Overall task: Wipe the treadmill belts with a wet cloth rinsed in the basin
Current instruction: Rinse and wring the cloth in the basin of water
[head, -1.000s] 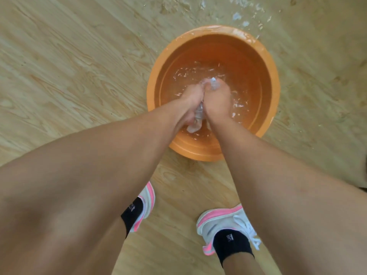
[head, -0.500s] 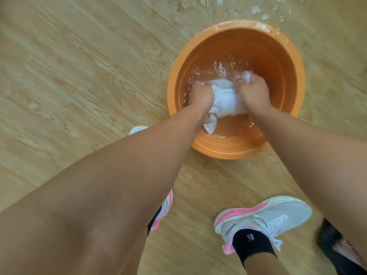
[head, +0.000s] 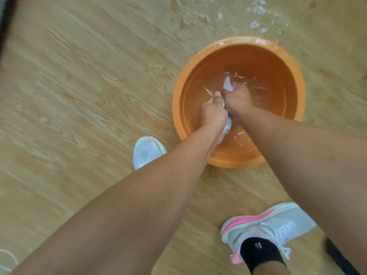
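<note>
Surface: a light wood-grain floor (head: 79, 86) is viewed from above. Wet patches and splashed water (head: 198, 14) are noted on the boards just beyond the far side of the basin. A dark edge (head: 4, 26) is seen at the upper left corner and a dark object (head: 341, 259) at the lower right; neither can be identified.

Counts:
- Basin (head: 176, 108): one, orange, round, set on the floor. Shallow clear water (head: 268, 92) with ripples is seen inside.
- Cloth (head: 228, 85): one, white, bunched into a narrow roll. It is located inside the basin, between the two fists. One end is seen sticking out above the right hand and the other hanging below the left. Whether the lower end touches the water cannot be told.
- Hands: two. The left hand (head: 213, 113) is clenched round the near part of the cloth, thumb laid along the top. The right hand (head: 238, 100) is clenched round the far part. The fists are pressed together.
- Shoes: two, white with pink trim. The left shoe (head: 148, 150) is placed just beside the basin's near rim, and the right shoe (head: 278, 225) well apart from it.
- Black sock (head: 260, 253): one visible, on the right foot.
</note>
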Motion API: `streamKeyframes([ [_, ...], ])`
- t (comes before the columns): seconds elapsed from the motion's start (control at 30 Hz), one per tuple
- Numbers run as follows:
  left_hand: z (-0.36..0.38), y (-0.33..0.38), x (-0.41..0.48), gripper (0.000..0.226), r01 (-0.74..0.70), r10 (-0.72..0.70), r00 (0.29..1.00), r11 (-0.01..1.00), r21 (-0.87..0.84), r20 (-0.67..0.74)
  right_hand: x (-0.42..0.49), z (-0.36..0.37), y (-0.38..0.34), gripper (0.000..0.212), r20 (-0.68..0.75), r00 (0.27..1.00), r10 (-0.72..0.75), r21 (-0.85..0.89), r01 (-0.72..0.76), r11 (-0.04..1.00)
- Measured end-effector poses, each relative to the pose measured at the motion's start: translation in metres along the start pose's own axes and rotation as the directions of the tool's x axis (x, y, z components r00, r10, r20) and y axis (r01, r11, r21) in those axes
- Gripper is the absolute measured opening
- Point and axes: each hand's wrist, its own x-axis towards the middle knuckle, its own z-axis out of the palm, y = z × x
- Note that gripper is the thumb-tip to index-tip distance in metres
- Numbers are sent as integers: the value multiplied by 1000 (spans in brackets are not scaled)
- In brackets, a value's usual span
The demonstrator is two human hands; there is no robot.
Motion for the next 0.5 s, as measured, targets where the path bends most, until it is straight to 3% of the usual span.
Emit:
streamKeyframes([
  [0.03, -5, 6, -3, 38, -121, 125, 992, 986, 113, -28, 4, -7, -1, 22, -9, 1000, -20, -37, 20, 999],
  [0.1, -19, 20, -13, 37, -329, 378, 924, 867, 375, -63, 8, -24, -2, 32, 25, 998, -56, -148, 59, 987],
  [0.17, -33, 31, -13, 27, -389, 510, 858, 723, 571, -60, 7, -39, -1, 37, 39, 994, -101, -200, 107, 974],
  [0.27, -43, 36, -13, 11, -463, 576, 816, 607, 646, 43, -15, -61, 1, 35, -57, 978, -201, -144, 191, 971],
  [0.37, -52, 36, -29, 6, -576, 697, 709, 484, 658, 107, -43, -79, 8, 15, -132, 936, -328, -143, 309, 940],
  [0.43, -58, 34, -39, 12, -625, 744, 651, 412, 663, 151, -63, -88, 11, 22, -108, 918, -381, -153, 363, 919],
  [0.5, -64, 26, -44, 19, -674, 757, 592, 278, 684, 275, -78, -92, 21, 35, -56, 891, -450, -183, 434, 882],
])
